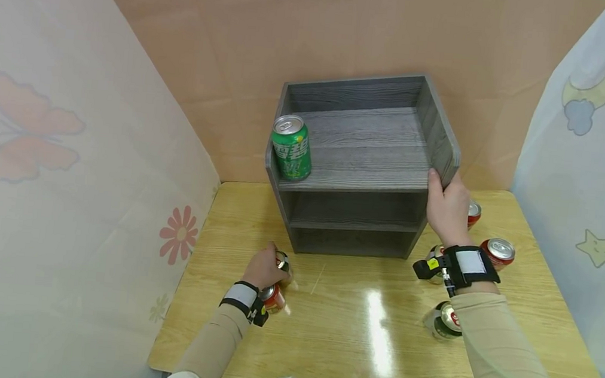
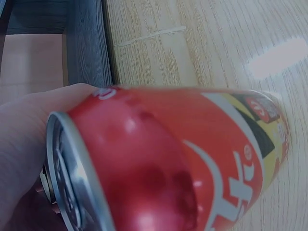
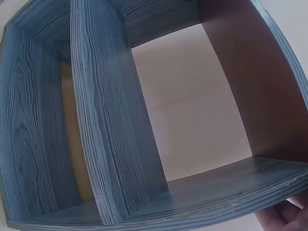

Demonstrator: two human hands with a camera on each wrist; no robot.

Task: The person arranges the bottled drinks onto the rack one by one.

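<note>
My left hand (image 1: 263,269) is curled round a dark-topped can (image 1: 283,263) on the table, left of the shelf's front corner. Just nearer to me stands a red can (image 1: 274,300); in the left wrist view that red can (image 2: 159,144) fills the foreground and covers most of the held one. With my right hand (image 1: 449,208) I grip the front edge of the grey wooden shelf's (image 1: 359,185) right side panel, thumb on the inner face. On the left end of the top board stands a green can (image 1: 292,149). The right wrist view shows the shelf's open compartments (image 3: 115,120).
To the right of the shelf stand several cans: a red one (image 1: 499,253), another red one (image 1: 474,212) partly behind my right hand, and a dark-topped one (image 1: 446,319) nearer me, partly under my sleeve. Hanging sheets enclose the table (image 1: 334,324) at the back and sides.
</note>
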